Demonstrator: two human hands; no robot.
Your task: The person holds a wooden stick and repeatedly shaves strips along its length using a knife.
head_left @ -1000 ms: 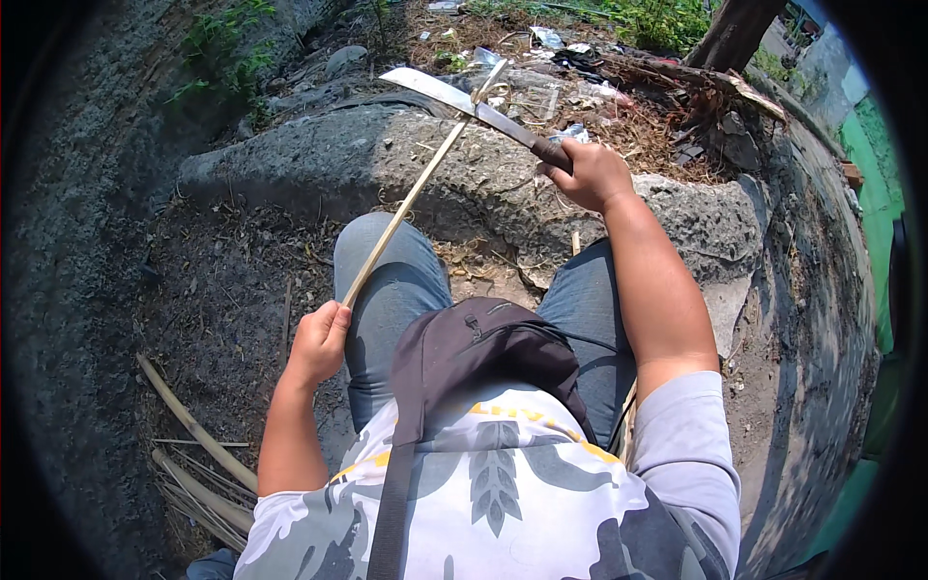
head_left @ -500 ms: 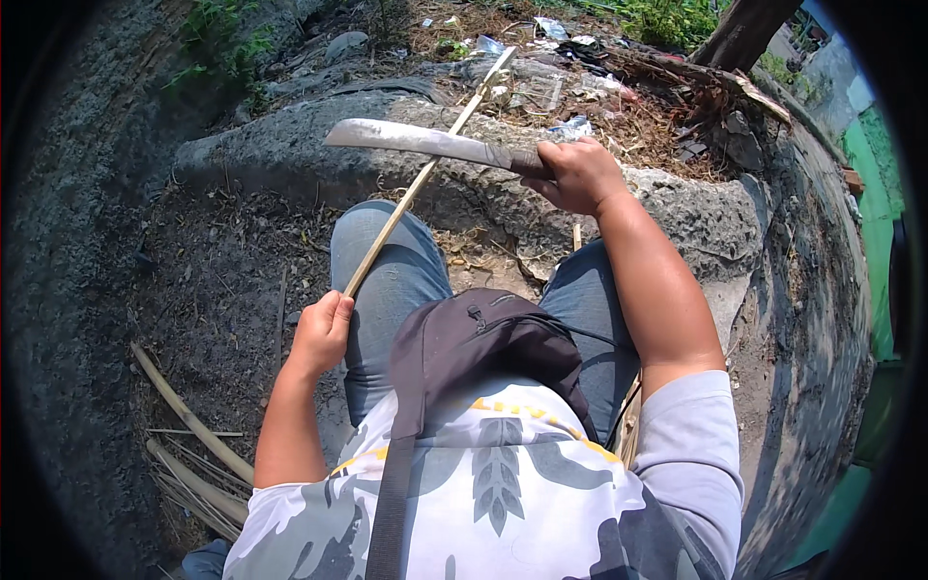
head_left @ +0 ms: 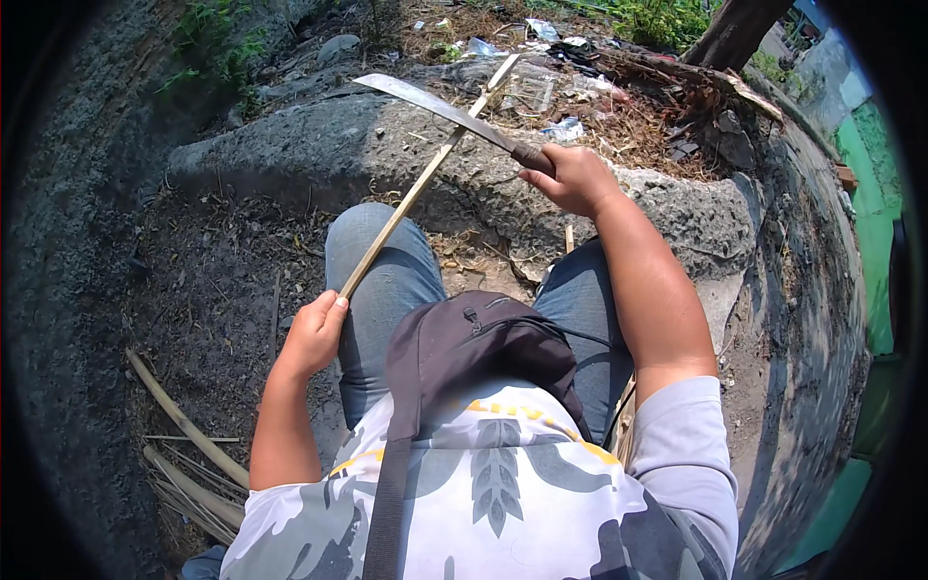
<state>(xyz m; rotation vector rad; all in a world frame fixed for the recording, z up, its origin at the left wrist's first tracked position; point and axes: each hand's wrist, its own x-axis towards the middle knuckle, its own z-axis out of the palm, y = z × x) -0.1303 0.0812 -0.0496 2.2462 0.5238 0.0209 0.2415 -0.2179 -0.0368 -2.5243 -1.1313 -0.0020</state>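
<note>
My left hand [head_left: 316,332] is closed around the near end of a long, pale wooden strip [head_left: 406,206]. The strip slants up and away to the right, passing over my left knee and the stone ledge. In my right hand [head_left: 575,181] is the dark handle of a machete [head_left: 440,107], gripped with fingers wrapped round it. The long, slightly curved blade points to the far left and crosses the strip near its far end. Whether the cutting edge touches the wood I cannot tell. A small roughened spot shows on the strip just beyond the blade.
A rough stone ledge [head_left: 280,145] runs across in front of my knees. Behind it lie dry straw and plastic litter [head_left: 564,130], with a tree trunk [head_left: 739,31] at far right. Curved pale stalks [head_left: 184,420] lie at lower left. A dark bag [head_left: 483,353] rests on my lap.
The machete has slid toward the far end of the strip, and its blade tip has swung farther away from me. My left hand has barely moved and still grips the strip.
</note>
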